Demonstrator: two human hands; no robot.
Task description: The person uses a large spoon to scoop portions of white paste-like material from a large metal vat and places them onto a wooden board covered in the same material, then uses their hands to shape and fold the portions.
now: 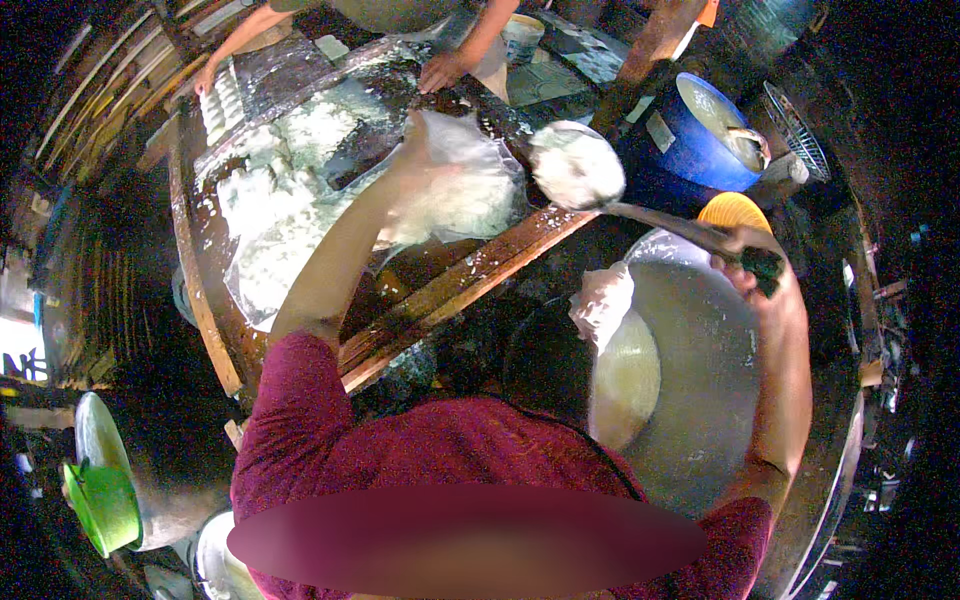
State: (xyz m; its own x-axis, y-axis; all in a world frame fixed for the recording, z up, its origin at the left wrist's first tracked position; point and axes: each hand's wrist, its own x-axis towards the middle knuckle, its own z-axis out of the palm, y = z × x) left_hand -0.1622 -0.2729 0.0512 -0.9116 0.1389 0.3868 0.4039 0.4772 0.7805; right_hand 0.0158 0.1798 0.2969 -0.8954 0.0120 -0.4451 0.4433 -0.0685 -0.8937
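Observation:
My right hand (748, 262) is closed round the handle of a ladle (577, 166). The ladle's round bowl is heaped with soft white curd-like stuff and hangs over the table's near right edge. My left arm reaches across the wooden table, and my left hand (414, 138) grips the raised edge of a thin translucent cloth (465, 140); its fingers are blurred. Wet white lumps (450, 205) lie on this cloth. Further left, more white curd-like stuff (285, 205) is spread over the table.
A person's hand (445, 72) rests at the table's far edge; the other hand (205, 80) touches a white ridged block. A large metal vat (710, 370) with pale liquid stands at right, below a blue barrel (690, 140) and a yellow basin (735, 210). Lower left is a green basin (105, 510).

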